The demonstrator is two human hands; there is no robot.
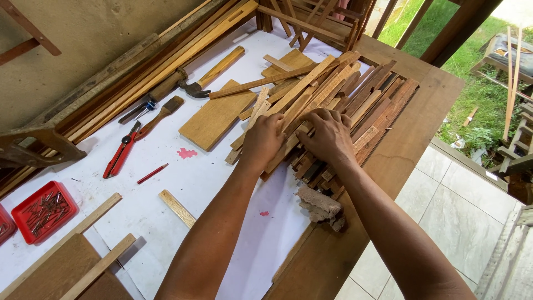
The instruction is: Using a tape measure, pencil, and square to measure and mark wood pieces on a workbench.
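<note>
Gripping wood strips (333,94) – both hands (297,139) curled, white-topped bench (222,183), tiled floor (444,205).

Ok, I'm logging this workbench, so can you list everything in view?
wood strips pile: many, brown and tan, bench centre right
flat board: one, tan, left of pile
hammer: one, wooden handle, above board
pliers: one, red handles, left
brush: one, wooden handle, above the pliers
pencil: one, red, near pliers
nail tray: one, red, far left
short strip: one, tan, bench front
rag: one, grey-brown, beside the pile
left hand: on the pile
right hand: on the pile
</note>
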